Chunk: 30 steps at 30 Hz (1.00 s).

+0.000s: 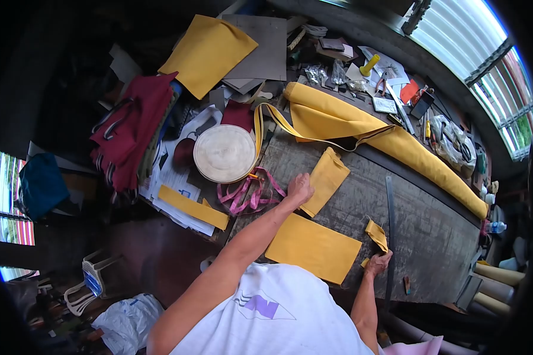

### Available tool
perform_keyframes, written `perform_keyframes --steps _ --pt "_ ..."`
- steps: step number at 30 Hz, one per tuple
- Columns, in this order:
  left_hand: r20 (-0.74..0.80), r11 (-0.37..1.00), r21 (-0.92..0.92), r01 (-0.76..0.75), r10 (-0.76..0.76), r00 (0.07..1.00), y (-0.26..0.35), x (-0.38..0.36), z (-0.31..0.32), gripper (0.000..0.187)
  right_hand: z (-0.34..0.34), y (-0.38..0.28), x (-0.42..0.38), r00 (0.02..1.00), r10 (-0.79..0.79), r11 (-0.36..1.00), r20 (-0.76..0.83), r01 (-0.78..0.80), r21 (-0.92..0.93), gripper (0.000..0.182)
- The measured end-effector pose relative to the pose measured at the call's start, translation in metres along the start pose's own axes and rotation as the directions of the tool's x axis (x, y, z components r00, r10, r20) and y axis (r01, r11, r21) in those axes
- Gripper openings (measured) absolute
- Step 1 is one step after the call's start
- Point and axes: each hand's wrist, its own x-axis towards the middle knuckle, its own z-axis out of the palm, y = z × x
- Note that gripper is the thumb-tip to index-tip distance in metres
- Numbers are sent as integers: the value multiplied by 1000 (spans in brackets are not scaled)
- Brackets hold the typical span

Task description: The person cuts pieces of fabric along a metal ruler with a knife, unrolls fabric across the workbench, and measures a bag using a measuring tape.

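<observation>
Two bare hands reach over a dark desk (426, 231) strewn with yellow cloth. The left hand (301, 188) has its fingers curled at the edge of a folded yellow piece (328, 179); whether its grip pinches the cloth or merely rests there, I cannot tell. The right hand (378, 263) grasps the lower end of a crumpled yellow strip (375, 232), just beside a long dark ruler (390, 207). Between the hands and the white shirt (272, 307) lies a flat yellow panel (314, 247), and a yellow roll (423, 163) stretches across the far side. Good handling here, I judge, means a light, even hold that leaves the folded layers aligned, with the limp strip supported near its end, clear of the ruler, so neither snags nor creases.
</observation>
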Motion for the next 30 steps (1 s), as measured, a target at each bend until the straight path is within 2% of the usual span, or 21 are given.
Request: perform_keyframes --steps 3,5,7,9,11,12,13,14,15,16,17,19,21,23,24,25,26,28,30 --pt "1 988 -121 -93 94 996 -5 6 -17 38 3 4 1 1000 -25 1000 -15 25 17 24" --pt "-50 955 -211 -207 201 978 -5 7 -81 32 1 2 1 1000 -16 1000 -4 16 6 25" --pt "-76 892 -398 -212 198 977 -11 13 -151 29 0 1 1 1000 -11 1000 4 11 3 25" --pt "-175 822 -523 -226 155 972 -35 33 -201 31 3 3 2 1000 -10 1000 8 10 8 25" --pt "-243 854 -457 -249 149 958 -47 53 -264 31 3 2 3 1000 4 1000 17 -4 -3 24" --pt "-270 903 -369 -222 125 955 -60 69 -290 32 2 1 3 1000 11 1000 23 -10 -10 24" --pt "-295 928 -271 -254 171 940 -71 84 -316 34 0 -3 2 999 21 1000 27 -21 -7 24" --pt "-291 925 -309 -221 129 948 -79 93 -336 39 -4 -10 2 999 33 999 33 -33 -8 24" --pt "-374 986 -37 -163 138 917 -101 108 -348 51 -8 -15 1 998 47 999 39 -46 -11 24" --pt "-433 939 330 98 59 900 -108 109 -355 65 -5 -12 2 996 68 997 49 -66 -38 23" --pt "-492 768 555 321 -8 871 -115 102 -352 70 -5 -9 3 997 53 998 61 -50 -46 23" --pt "-627 881 449 152 189 756 -126 88 -331 60 -4 -5 3 996 31 998 79 -27 -52 24" --pt "-439 1000 23 -5 15 898 -122 50 -287 49 -4 -6 2 997 16 999 75 -12 -47 24" --pt "-243 974 -194 -117 68 968 -111 -18 -219 43 -8 -12 2 997 23 998 76 -19 -54 25" --pt "-84 938 -346 -11 -19 996 -96 -57 -192 43 -5 -7 4 996 24 999 89 -20 -47 26" --pt "68 907 -416 68 -44 997 -94 -89 -162 43 -7 -4 3 994 39 997 99 -32 -66 26" --pt "134 859 -488 152 -98 986 -88 -120 -132 44 -6 -3 3 993 46 996 110 -37 -78 26" --pt "228 796 -543 268 -168 959 -85 -169 -83 48 -2 -2 5 995 9 997 97 -1 -75 25" --pt "190 802 -504 320 -258 947 -81 -199 -43 50 -3 1 5 994 16 997 110 -8 -73 25"
